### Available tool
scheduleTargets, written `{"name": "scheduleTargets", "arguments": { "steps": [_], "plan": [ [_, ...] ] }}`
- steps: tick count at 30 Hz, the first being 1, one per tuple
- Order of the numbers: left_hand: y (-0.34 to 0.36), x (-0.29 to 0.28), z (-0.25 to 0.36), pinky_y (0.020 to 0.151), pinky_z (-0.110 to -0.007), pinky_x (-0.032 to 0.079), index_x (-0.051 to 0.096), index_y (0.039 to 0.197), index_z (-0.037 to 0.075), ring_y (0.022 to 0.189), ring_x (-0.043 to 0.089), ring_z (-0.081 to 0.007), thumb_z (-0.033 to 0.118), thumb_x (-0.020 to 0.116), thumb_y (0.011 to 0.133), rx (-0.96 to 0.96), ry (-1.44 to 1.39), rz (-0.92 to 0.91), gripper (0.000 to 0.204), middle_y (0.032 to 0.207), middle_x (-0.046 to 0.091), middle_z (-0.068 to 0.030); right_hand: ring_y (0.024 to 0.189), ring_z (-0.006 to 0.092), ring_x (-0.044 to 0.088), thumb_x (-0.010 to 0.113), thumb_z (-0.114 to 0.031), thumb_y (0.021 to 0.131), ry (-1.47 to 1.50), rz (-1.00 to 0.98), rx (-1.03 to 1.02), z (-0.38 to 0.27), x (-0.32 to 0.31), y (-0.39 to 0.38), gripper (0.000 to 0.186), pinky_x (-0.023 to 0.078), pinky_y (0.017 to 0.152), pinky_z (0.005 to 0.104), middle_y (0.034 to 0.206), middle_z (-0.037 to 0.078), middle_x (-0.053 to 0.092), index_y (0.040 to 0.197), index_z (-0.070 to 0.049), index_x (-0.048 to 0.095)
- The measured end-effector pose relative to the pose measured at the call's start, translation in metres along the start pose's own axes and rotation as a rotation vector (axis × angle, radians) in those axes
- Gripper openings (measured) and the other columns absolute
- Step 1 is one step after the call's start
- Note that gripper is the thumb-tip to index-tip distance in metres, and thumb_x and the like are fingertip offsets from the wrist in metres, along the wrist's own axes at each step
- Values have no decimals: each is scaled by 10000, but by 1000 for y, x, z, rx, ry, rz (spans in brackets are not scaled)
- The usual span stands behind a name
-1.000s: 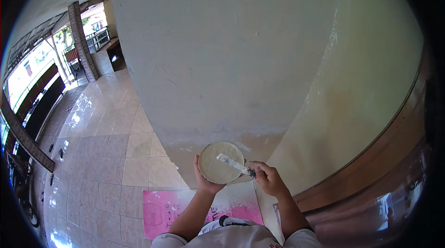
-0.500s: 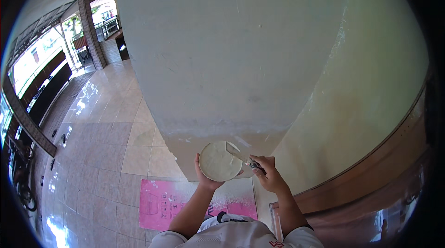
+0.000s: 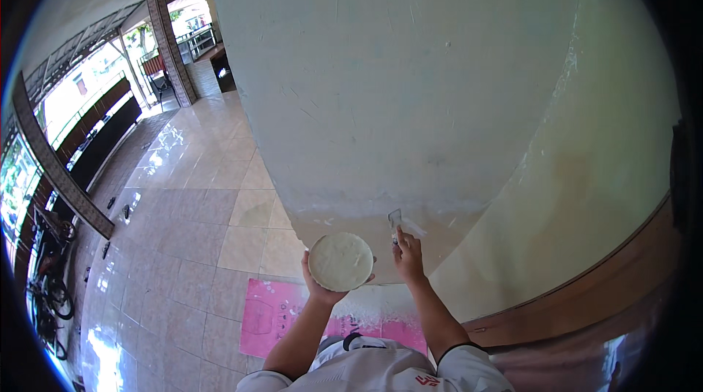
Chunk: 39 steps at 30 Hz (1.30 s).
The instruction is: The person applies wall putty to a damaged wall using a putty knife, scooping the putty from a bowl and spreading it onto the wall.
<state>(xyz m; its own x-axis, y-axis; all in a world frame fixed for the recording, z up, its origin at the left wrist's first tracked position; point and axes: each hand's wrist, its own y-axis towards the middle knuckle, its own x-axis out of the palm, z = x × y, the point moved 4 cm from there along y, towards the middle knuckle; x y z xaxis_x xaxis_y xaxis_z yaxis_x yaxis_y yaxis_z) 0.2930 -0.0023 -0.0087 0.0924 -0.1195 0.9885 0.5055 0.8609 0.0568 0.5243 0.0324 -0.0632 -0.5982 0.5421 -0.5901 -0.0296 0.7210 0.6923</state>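
Note:
My left hand (image 3: 322, 286) is closed round a shallow round lid (image 3: 338, 260) holding pale cream paste, supporting it from below. To its right, my right hand (image 3: 407, 256) grips a putty knife (image 3: 395, 220), index finger extended along the tool, its blade raised in front of the lower wall (image 3: 447, 121); I cannot tell whether it touches. That wall is grey-white, with scratches and a discoloured band low down.
Pink cardboard (image 3: 267, 319) with white specks lies on the tiled floor (image 3: 183, 238) below me. A brown wooden panel (image 3: 571, 286) runs along the right. Left are a pillar (image 3: 168, 48), scattered footwear (image 3: 126, 211) and parked motorbikes (image 3: 57, 297).
My right hand has lifted the putty knife off the lid and moved it forward toward the wall. The lid is no longer under the blade. The view has shifted slightly leftward.

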Motion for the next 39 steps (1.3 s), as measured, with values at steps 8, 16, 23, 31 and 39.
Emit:
{"name": "scheduleTargets", "arguments": {
  "steps": [8, 16, 23, 31, 39],
  "plan": [
    [-24, 6, 74, 1005, -813, 426, 357, 1613, 172, 1420, 370, -626, 845, 512, 848, 38, 84, -30, 1031, 1599, 385, -247, 1028, 364, 569, 729, -19, 896, -101, 97, 161, 14, 70, 28, 765, 480, 904, 466, 1219, 157, 626, 1599, -117, 443],
    [-33, 13, 128, 974, -814, 447, 348, 1615, 174, 1417, 391, -602, 866, 496, 841, 7, 158, -33, 1049, 1590, 386, -254, 1045, 378, 581, 741, -1, 872, -233, 137, 240, 43, 96, -8, 788, 480, 905, 466, 1236, 170, 625, 1596, -95, 443],
    [-45, 5, 154, 980, -821, 435, 335, 1625, 187, 1432, 380, -596, 883, 471, 841, -7, 27, -77, 1057, 1615, 367, -236, 998, 379, 573, 734, 11, 873, -224, 319, 205, 14, 86, 30, 793, 490, 896, 480, 1166, 161, 622, 1600, -118, 445],
    [-50, -16, 177, 983, -828, 430, 345, 1619, 204, 1443, 340, -619, 880, 475, 843, -20, 71, -28, 1037, 1619, 358, -231, 989, 402, 573, 704, -1, 893, -237, 208, 402, 25, 96, -7, 774, 500, 872, 482, 1180, 196, 614, 1607, -135, 437],
    [-42, -17, 179, 982, -835, 429, 344, 1617, 190, 1447, 325, -625, 868, 499, 843, -81, 19, -44, 1040, 1617, 348, -241, 945, 361, 570, 709, 30, 870, -353, 198, 396, 34, 92, -11, 803, 491, 858, 470, 1084, 156, 600, 1608, -139, 439]
  ]
}}
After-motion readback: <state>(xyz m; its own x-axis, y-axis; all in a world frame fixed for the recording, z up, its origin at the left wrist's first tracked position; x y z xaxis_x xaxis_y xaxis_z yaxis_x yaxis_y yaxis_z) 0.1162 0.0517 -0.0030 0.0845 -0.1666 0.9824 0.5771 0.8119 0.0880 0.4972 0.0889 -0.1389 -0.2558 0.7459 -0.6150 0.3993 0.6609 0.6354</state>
